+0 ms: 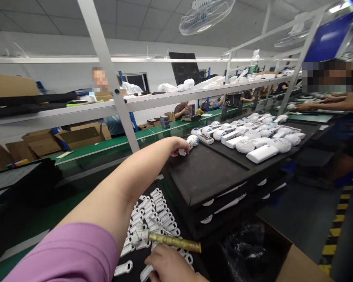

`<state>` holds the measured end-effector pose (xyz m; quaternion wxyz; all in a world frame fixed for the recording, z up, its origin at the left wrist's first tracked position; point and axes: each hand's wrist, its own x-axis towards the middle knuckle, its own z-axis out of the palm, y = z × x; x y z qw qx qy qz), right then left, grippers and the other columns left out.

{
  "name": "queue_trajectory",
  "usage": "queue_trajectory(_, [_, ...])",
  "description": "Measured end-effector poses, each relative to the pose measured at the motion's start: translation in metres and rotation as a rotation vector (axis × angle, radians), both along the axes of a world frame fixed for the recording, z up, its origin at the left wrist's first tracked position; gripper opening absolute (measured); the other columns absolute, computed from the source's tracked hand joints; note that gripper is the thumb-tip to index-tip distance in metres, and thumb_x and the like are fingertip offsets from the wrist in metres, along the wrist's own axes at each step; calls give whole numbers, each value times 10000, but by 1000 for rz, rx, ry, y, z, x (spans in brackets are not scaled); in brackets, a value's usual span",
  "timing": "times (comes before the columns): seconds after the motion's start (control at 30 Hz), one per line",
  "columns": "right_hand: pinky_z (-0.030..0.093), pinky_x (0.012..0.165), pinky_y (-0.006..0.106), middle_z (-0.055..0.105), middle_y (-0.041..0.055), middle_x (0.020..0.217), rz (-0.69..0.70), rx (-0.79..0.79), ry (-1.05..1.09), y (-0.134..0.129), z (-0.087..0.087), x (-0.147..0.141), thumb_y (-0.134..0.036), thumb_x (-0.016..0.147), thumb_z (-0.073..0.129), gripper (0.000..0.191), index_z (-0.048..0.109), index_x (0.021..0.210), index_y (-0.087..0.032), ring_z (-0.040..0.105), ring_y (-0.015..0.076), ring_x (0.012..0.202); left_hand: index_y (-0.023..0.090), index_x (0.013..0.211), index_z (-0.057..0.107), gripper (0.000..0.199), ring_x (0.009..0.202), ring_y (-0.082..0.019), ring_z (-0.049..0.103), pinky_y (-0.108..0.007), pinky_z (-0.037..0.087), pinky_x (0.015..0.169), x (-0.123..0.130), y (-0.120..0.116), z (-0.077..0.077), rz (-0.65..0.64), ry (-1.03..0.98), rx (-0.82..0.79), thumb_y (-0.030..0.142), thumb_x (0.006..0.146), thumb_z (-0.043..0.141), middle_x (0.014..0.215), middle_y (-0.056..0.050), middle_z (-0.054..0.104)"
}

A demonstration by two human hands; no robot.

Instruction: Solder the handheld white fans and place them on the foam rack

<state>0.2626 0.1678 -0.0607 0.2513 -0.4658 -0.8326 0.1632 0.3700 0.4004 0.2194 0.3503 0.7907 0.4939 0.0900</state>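
Note:
My left hand (181, 147), at the end of an outstretched arm, has its fingers closed round a white device with a round head (193, 140) at the left edge of the black foam tray (211, 166). Low in the view, my right hand (172, 264) curls over a white plastic casing piece (146, 273); part of the piece is hidden under the fingers. Many similar white casing pieces with oval cutouts (164, 213) lie in rows on a black surface around it. Across them rests a tool with a yellowish handle (176, 241) and a white wrapped head.
White round-headed devices (253, 135) cover the tray's far part. More loaded trays (223, 207) are stacked beneath. A metal frame post (108, 74) rises left of my arm. A cardboard box (297, 258) with black plastic stands low right. A co-worker's arm (338, 103) reaches in at right.

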Motion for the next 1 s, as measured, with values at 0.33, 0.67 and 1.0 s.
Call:
queue_trajectory(0.33, [545, 800, 350, 708, 73, 1025, -329, -212, 765, -26, 62, 44, -296, 836, 637, 275, 731, 1079, -210, 662, 208, 886, 95, 994, 630, 278, 710, -163, 670, -233, 512, 575, -174, -119, -23, -89, -903, -475, 201, 739, 660, 865, -81, 696])
queue_trajectory(0.67, [525, 732, 305, 656, 4, 884, -221, -518, 999, -14, 90, 1, -245, 764, 682, 322, 549, 1055, -204, 636, 144, 767, 260, 1496, 383, 984, 955, -248, 686, -312, 569, 756, -296, -214, -165, 264, -849, -157, 216, 642, 870, 1309, -119, 624])
queue_trajectory(1.0, [527, 693, 288, 629, -29, 785, -315, -550, 1117, -4, 82, -28, -220, 679, 739, 336, 506, 922, -207, 612, 130, 724, 304, 1525, 378, 935, 1424, -298, 426, -393, 352, 1177, -297, -234, -191, 350, -628, -40, 171, 712, 820, 1537, -64, 462])
